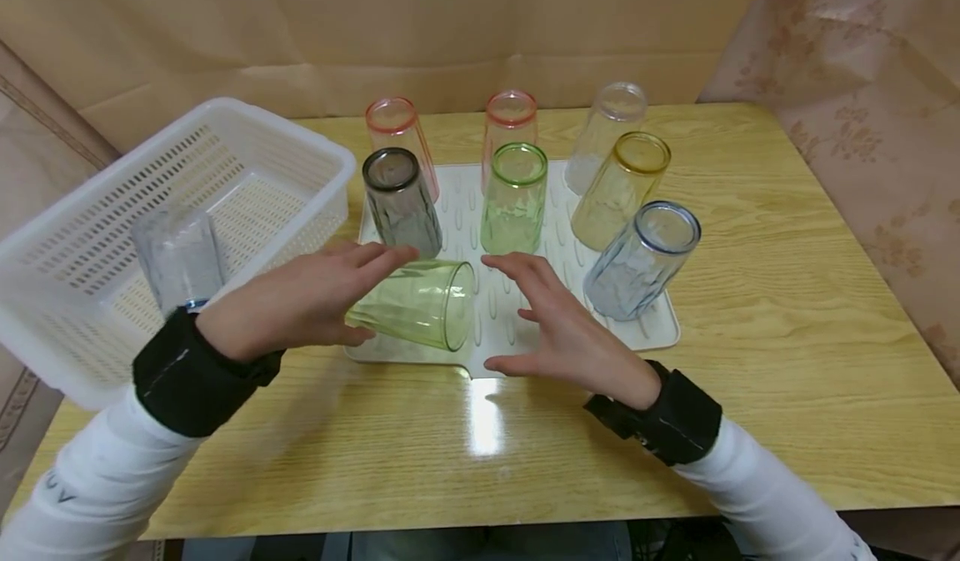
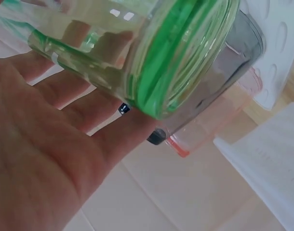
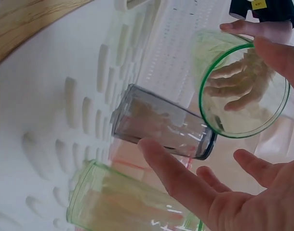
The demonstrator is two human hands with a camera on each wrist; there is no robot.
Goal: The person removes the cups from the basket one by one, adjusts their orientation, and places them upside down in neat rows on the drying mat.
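Note:
A light-green glass [image 1: 416, 304] lies sideways in the air above the near left part of a white draining tray [image 1: 495, 328]. My left hand [image 1: 300, 294] holds it from the left, the thumb below and the fingers along the top. One round end of the glass points to the right. Facing that end, my right hand [image 1: 562, 340] has its fingers spread and holds nothing. The right wrist view shows a gap between these fingers and the glass's green rim [image 3: 202, 91]. Just behind the held glass stands a grey glass [image 1: 405, 215], with another green glass [image 1: 513, 202] to its right.
Two pink glasses [image 1: 512, 119], a clear glass [image 1: 607, 140], a yellow glass [image 1: 622, 190] and a blue glass [image 1: 637, 265] also stand at the tray. On the left, a white perforated basket [image 1: 300, 148] contains a pale glass [image 1: 180, 252]. All rest on a wooden table [image 1: 780, 294].

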